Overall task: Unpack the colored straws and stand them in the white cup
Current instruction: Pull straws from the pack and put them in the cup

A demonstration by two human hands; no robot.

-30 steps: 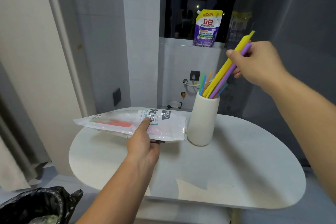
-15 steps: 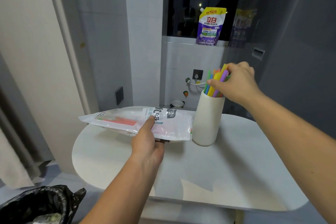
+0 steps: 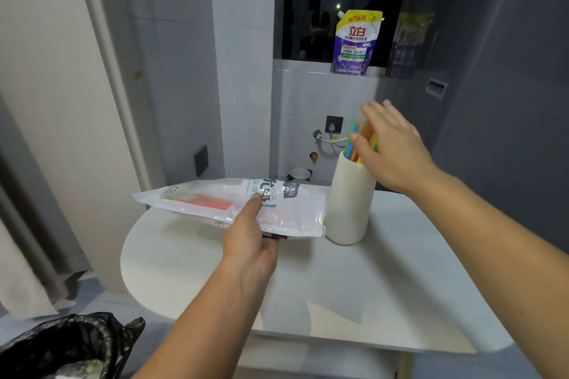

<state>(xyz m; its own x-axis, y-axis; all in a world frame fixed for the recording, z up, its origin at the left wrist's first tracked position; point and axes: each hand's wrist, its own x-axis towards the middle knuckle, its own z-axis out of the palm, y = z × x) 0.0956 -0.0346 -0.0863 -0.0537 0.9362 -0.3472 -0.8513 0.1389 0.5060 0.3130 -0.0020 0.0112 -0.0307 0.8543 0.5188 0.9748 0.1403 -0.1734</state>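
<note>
A home utility corner: a laundry-detergent refill pouch (image 3: 355,43) on the tiled window ledge (image 3: 308,66), a wall tap with hose (image 3: 331,139) below, a curtain (image 3: 27,240), a black-bagged bin (image 3: 77,341) by the white desk (image 3: 369,286).

Dim indoor light, dark window; right hand (image 3: 391,148) motion-blurred; wide-angle edge distortion.

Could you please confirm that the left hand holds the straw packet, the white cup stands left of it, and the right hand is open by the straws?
Not quite: the head view shows the white cup standing right of the straw packet, not left. The rest holds: the left hand holds the packet, and the right hand is open by the straws.
</note>
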